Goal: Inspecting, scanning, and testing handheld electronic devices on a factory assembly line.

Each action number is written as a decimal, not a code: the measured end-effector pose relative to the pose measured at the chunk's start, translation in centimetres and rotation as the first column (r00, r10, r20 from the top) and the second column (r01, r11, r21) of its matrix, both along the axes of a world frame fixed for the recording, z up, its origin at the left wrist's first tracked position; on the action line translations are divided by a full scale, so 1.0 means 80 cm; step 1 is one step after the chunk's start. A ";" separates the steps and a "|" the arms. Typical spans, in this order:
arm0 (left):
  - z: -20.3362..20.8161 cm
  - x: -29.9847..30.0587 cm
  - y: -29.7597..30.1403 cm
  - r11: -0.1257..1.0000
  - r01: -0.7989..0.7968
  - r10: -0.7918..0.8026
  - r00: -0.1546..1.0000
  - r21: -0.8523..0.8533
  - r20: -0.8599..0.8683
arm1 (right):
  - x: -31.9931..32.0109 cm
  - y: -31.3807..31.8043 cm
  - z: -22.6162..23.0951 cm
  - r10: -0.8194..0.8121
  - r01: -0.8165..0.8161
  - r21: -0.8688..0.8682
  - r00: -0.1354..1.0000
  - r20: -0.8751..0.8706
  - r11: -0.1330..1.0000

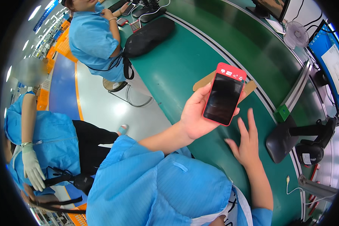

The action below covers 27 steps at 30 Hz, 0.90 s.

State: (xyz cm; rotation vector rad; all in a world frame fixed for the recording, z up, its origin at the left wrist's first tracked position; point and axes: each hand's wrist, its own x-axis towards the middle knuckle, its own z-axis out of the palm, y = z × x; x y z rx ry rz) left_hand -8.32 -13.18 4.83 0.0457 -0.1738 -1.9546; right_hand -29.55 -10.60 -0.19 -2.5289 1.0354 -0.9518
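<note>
Blue smock (192,177) – mine – fills the bottom of the view, nearest of all. Just beyond it, my left hand (195,113) grips a red handheld device (224,97), thumb along its left side, fingertips wrapped round to the right side. It's up over the green counter (158,83), approx. midway btwn the counter's left edge & its far right edge, looks to be carried by the hand alone. My right hand (246,145) is empty, fingers spread, thumb out toward the device. From there the device lies up & to the left – close, not touching. Left's the nearer hand, obvs, since it's on the thing. Long axis runs away from me, far end tipped a bit right; screen faces me, icon end farthest off.

Looks-wise: red body, rounded corners, dark glossy screen over most of the front w/ faint reflections, row of small white icons on the red strip above. Can't tell if it's powered on. Tan cardboard piece (204,81) shows behind it, poking out both sides. Small green box (282,113) sits by the counter's far right edge, black scanner (314,150) on its stand a bit further along.
</note>
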 end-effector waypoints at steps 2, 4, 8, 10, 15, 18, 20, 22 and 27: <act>-0.005 -0.003 -0.004 1.000 -0.014 0.014 1.000 -0.001 -0.001 | -0.022 0.027 -0.003 0.009 -0.009 0.033 1.000 -0.016 0.999; -0.007 -0.008 -0.007 1.000 0.009 -0.011 0.997 -0.023 -0.076 | -0.047 0.053 -0.007 0.023 -0.021 0.066 0.999 -0.026 0.998; 0.016 -0.015 0.008 0.986 0.134 -0.126 0.988 0.095 -0.088 | -0.090 0.104 -0.009 -0.026 0.045 0.201 0.995 -0.097 0.979; 0.007 -0.025 0.012 0.985 0.169 -0.168 0.985 -0.017 0.035 | -0.109 0.121 0.000 -0.081 0.119 0.259 0.985 -0.154 0.958; 0.003 -0.052 0.027 0.981 0.157 -0.136 0.975 -0.110 0.175 | -0.140 0.125 0.026 -0.155 0.174 0.121 0.976 -0.151 0.977; 0.013 -0.051 0.035 0.982 0.120 -0.086 0.971 -0.143 0.222 | -0.142 0.121 0.026 -0.198 0.196 0.074 0.980 0.027 0.978; 0.018 -0.054 0.036 0.981 0.119 -0.083 0.971 -0.153 0.222 | -0.150 0.131 0.019 -0.216 0.202 0.224 0.976 0.042 0.954; 0.024 -0.053 0.037 0.980 0.107 -0.072 0.977 -0.168 0.200 | -0.156 0.137 0.011 -0.261 0.227 0.374 0.965 0.041 0.899; 0.034 -0.053 0.032 0.983 0.095 -0.074 0.988 -0.158 0.132 | -0.151 0.125 0.013 -0.192 0.178 0.315 0.981 0.016 0.933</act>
